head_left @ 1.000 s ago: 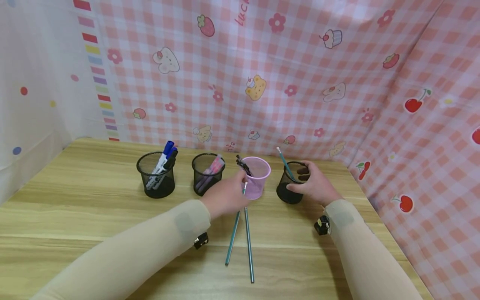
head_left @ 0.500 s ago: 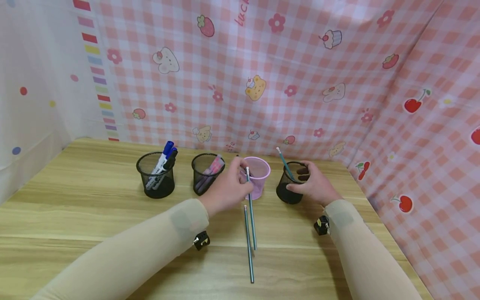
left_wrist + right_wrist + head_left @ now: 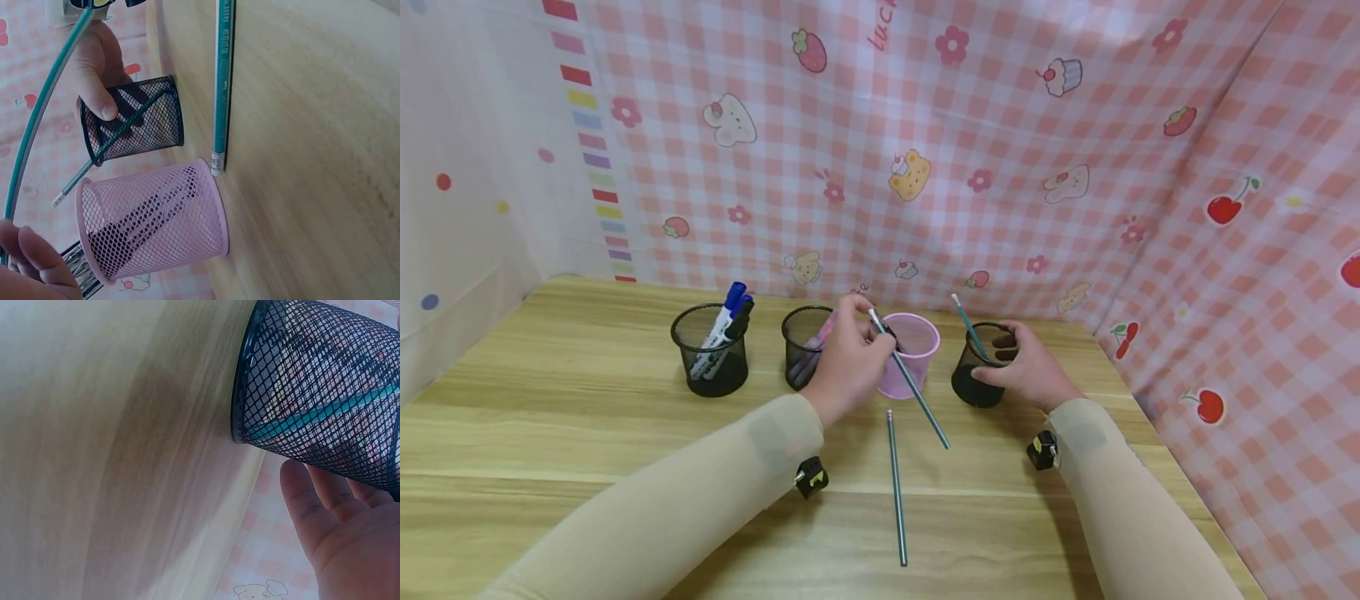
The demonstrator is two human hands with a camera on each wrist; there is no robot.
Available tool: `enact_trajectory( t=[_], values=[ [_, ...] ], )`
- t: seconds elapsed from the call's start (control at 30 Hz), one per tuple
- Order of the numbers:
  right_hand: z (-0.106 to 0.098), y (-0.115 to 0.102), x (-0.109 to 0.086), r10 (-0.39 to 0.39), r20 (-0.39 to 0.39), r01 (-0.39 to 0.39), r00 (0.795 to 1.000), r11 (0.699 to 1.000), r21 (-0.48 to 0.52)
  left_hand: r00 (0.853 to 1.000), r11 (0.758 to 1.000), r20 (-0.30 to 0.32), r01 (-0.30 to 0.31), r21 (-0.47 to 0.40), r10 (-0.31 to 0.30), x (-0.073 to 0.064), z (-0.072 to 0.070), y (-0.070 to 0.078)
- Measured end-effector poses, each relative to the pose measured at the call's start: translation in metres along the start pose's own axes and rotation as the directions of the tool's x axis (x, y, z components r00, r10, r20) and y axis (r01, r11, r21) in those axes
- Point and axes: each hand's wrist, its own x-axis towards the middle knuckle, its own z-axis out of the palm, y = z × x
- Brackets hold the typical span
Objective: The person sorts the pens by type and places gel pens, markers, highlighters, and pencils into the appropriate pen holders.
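Note:
My left hand (image 3: pixel 850 358) pinches a green pencil (image 3: pixel 919 396) near its eraser end, in front of the pink mesh pen holder (image 3: pixel 910 382). The pencil slants down to the right, its lower end above the table. At the right, my right hand (image 3: pixel 1033 367) holds a black mesh pen holder (image 3: pixel 977 390) by its side, thumb in front and fingers behind. One green pencil (image 3: pixel 966 318) leans inside that holder, eraser up; the right wrist view shows it through the mesh (image 3: pixel 331 411). Another pencil (image 3: pixel 897 492) lies on the table, its eraser end toward the pink holder.
Black pens (image 3: pixel 78 265) stand in the pink holder, partly behind my left hand. Left of it, a black mesh holder (image 3: pixel 797 373) contains pink pens, and a farther one (image 3: pixel 718 385) contains blue and black markers (image 3: pixel 730 317). A checked cloth (image 3: pixel 865 125) hangs behind the wooden table (image 3: pixel 550 417).
My left hand has lifted one pencil off the table and tilted it, swinging its lower end up and to the right. The right hand and its black holder have stayed put.

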Motion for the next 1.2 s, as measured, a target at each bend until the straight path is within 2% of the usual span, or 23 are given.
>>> enact_trajectory(
  t=[0.13, 0.37, 0.53, 0.73, 0.83, 0.97, 1.2],
  values=[
    [0.000, 0.001, 0.000, 0.000, -0.003, 0.000, 1.000, 1.000, 0.001, 0.996, 0.998, -0.072, -0.060, -0.027, 0.058, 0.003, 0.002, 0.000],
    [0.001, 0.001, 0.002, -0.007, -0.014, 0.007, 1.000, 1.000, 0.023, 0.979, 0.993, -0.176, -0.112, -0.022, 0.106, 0.006, 0.005, 0.003],
    [0.002, 0.001, 0.001, -0.013, -0.017, 0.013, 1.000, 1.000, 0.023, 0.958, 0.984, -0.245, -0.169, -0.060, 0.149, 0.010, 0.010, 0.005],
    [0.001, 0.001, 0.000, -0.012, -0.010, 0.012, 1.000, 1.000, 0.020, 0.923, 0.972, -0.322, -0.234, -0.034, 0.211, 0.015, 0.019, 0.009],
    [0.001, 0.001, 0.000, -0.011, -0.010, 0.011, 1.000, 1.000, 0.015, 0.913, 0.967, -0.334, -0.256, -0.021, 0.234, 0.018, 0.024, 0.010],
    [0.001, 0.001, 0.000, -0.015, -0.013, 0.015, 1.000, 1.000, 0.014, 0.912, 0.968, -0.333, -0.250, 0.012, 0.239, 0.019, 0.031, 0.010],
    [0.001, 0.000, 0.000, -0.008, -0.011, 0.008, 1.000, 1.000, 0.009, 0.930, 0.981, -0.311, -0.185, 0.061, 0.195, 0.018, 0.040, 0.008]
  ],
)
